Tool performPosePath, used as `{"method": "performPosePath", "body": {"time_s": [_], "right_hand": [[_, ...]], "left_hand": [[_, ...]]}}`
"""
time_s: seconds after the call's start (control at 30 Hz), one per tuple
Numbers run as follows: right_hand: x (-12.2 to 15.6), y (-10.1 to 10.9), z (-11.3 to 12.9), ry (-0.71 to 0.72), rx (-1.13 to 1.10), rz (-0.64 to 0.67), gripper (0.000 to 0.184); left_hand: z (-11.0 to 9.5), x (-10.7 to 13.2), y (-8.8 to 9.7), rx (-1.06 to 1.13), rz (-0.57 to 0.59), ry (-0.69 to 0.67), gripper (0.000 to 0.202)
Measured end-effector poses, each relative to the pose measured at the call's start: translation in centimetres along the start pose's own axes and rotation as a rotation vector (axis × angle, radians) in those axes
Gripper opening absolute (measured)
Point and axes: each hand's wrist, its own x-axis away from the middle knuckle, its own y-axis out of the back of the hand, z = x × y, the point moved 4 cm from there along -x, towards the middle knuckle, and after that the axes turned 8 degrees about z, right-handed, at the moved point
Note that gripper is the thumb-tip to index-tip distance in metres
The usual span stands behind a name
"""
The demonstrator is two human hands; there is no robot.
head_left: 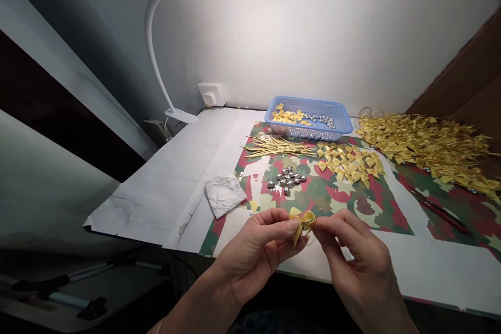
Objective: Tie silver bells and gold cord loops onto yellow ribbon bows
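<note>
Just past the table's front edge, a yellow ribbon bow [302,223] is pinched between the thumb and fingers of my left hand [260,245]. My right hand [354,255] is closed at the bow's right side, its thumb and forefinger pinching a thin gold cord. Part of that cord curves below the bow; its end is hidden by the fingers. Beyond my hands lies a small heap of silver bells [288,179]. Loose yellow bows [348,160] are spread behind and to the right, and a bundle of gold cords [277,146] lies further back.
A blue basket [309,103] holding bows and silver bells stands by the wall. On the right are a large pile of finished-looking yellow bows [426,146] and dark-red scissors [440,210]. Crumpled white paper [224,195] lies left; a white lamp [151,36] stands behind it.
</note>
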Motion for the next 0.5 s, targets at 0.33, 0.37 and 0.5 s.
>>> {"method": "performPosePath", "body": {"time_s": [0.33, 0.37, 0.5], "right_hand": [[0.26, 0.03, -0.76, -0.022, -0.076, 0.043, 0.018], [0.23, 0.04, -0.81, -0.02, -0.076, 0.048, 0.018], [-0.02, 0.07, -0.72, 0.011, -0.052, 0.053, 0.017]], "left_hand": [[-0.2, -0.08, -0.42, -0.005, 0.018, 0.022, 0.014], [-0.24, -0.1, -0.4, -0.008, 0.019, 0.021, 0.014], [-0.36, -0.09, -0.3, -0.026, 0.012, 0.014, 0.017]]}}
